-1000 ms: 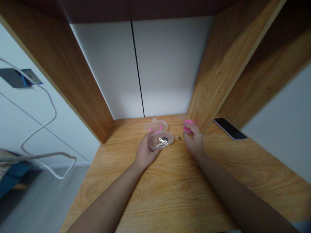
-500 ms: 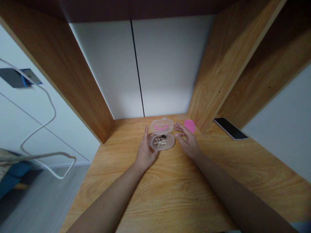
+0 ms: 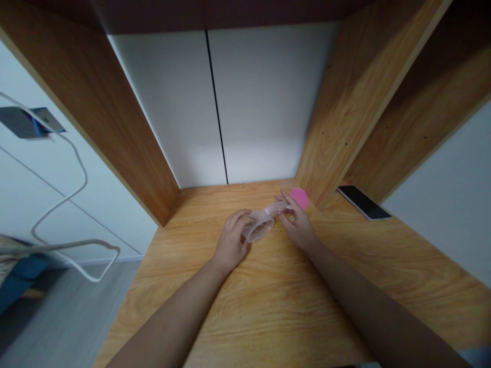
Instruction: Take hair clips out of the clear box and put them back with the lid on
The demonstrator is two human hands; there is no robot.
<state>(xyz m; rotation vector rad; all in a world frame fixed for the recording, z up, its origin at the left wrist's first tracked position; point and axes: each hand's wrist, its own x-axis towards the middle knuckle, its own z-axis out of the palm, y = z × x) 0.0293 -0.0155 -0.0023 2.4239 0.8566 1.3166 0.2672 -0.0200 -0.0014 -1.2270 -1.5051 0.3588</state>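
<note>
A small clear plastic box (image 3: pixel 261 231) is tilted above the wooden desk, its lid (image 3: pixel 273 209) raised at the back. My left hand (image 3: pixel 232 237) grips the box by its left side, fingers over the top edge. My right hand (image 3: pixel 297 222) pinches the right end of the lid between thumb and fingers. Dark and pale contents show only faintly inside the box. Just behind my right hand lies a pink round piece (image 3: pixel 299 198). A tiny pale ring-like item (image 3: pixel 292 218) is beside my right thumb.
A black-screened phone (image 3: pixel 363 202) lies on the desk (image 3: pixel 245 306) at the right, past an upright wooden panel (image 3: pixel 341 128). Another panel (image 3: pixel 115 128) stands at the left. A white cable (image 3: pixel 82 174) hangs at the far left.
The box has turned and tilted, so its white sticks no longer show clearly. My right hand has taken hold of the lid, and my left fingers have curled over the box edge.
</note>
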